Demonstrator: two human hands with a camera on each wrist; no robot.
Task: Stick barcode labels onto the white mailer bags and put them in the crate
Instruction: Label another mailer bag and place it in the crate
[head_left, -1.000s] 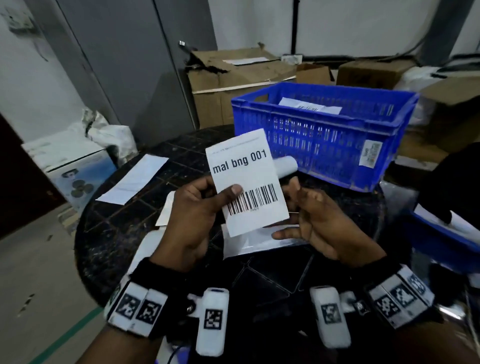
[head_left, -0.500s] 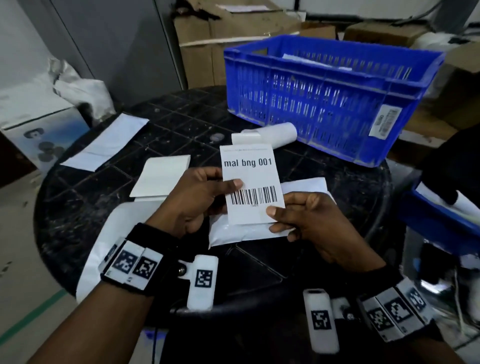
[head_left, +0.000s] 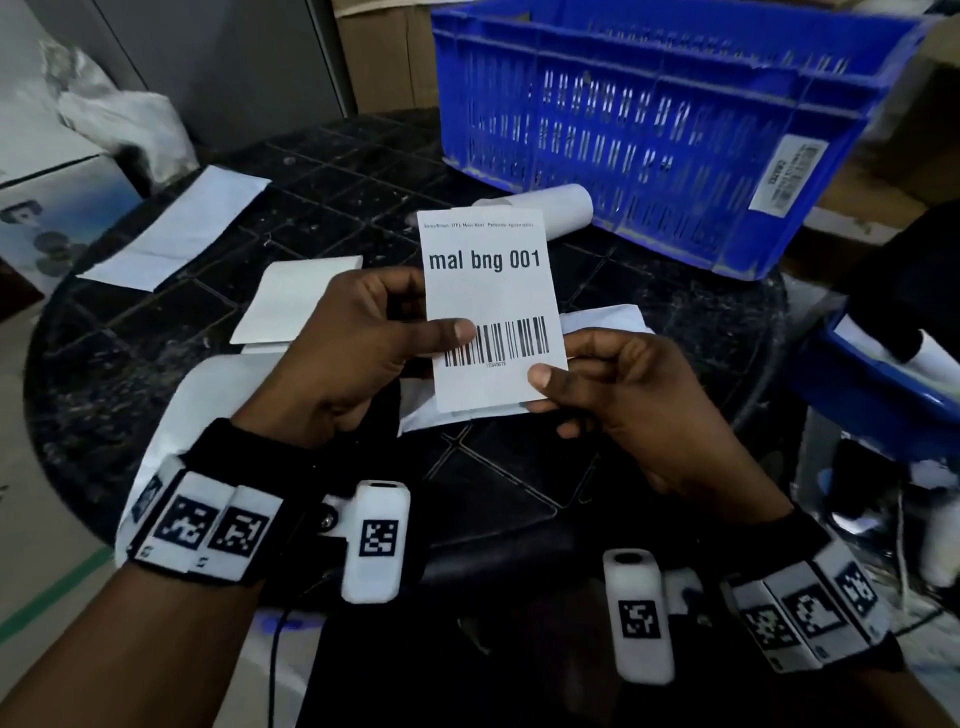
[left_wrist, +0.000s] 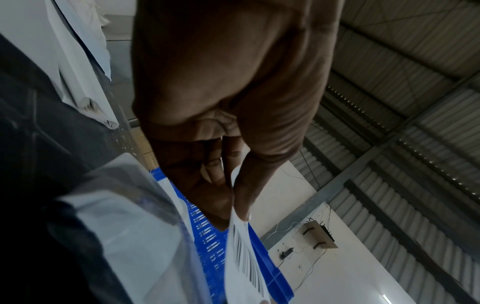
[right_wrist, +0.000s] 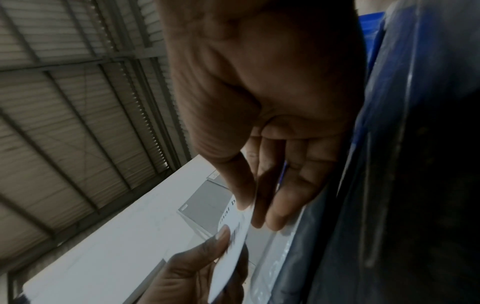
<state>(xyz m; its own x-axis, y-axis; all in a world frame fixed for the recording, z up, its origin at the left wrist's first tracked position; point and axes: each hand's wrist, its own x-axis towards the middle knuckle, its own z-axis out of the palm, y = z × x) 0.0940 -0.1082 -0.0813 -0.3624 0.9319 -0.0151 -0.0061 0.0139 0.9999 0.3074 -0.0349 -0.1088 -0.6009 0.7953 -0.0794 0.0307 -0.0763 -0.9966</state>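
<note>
A white barcode label (head_left: 491, 296) printed "mal bng 001" is held upright over the black table (head_left: 337, 171). My left hand (head_left: 363, 353) pinches its left edge, thumb beside the bars. My right hand (head_left: 613, 389) pinches its lower right corner. In the left wrist view the label (left_wrist: 244, 253) runs edge-on past the thumb. The right wrist view shows the label (right_wrist: 231, 242) between both thumbs. A white mailer bag (head_left: 608, 319) lies flat under the label, mostly hidden. The blue crate (head_left: 665, 119) stands at the table's far right.
A roll of labels (head_left: 550, 208) lies in front of the crate. Loose white sheets (head_left: 296, 296) and another sheet (head_left: 182, 228) lie on the left half of the table. More white bags (head_left: 208, 415) hang over the near left edge. Cardboard boxes stand behind.
The label has come lower and closer to the bag. My right thumb has taken hold of its lower right corner, and the view has tilted further down.
</note>
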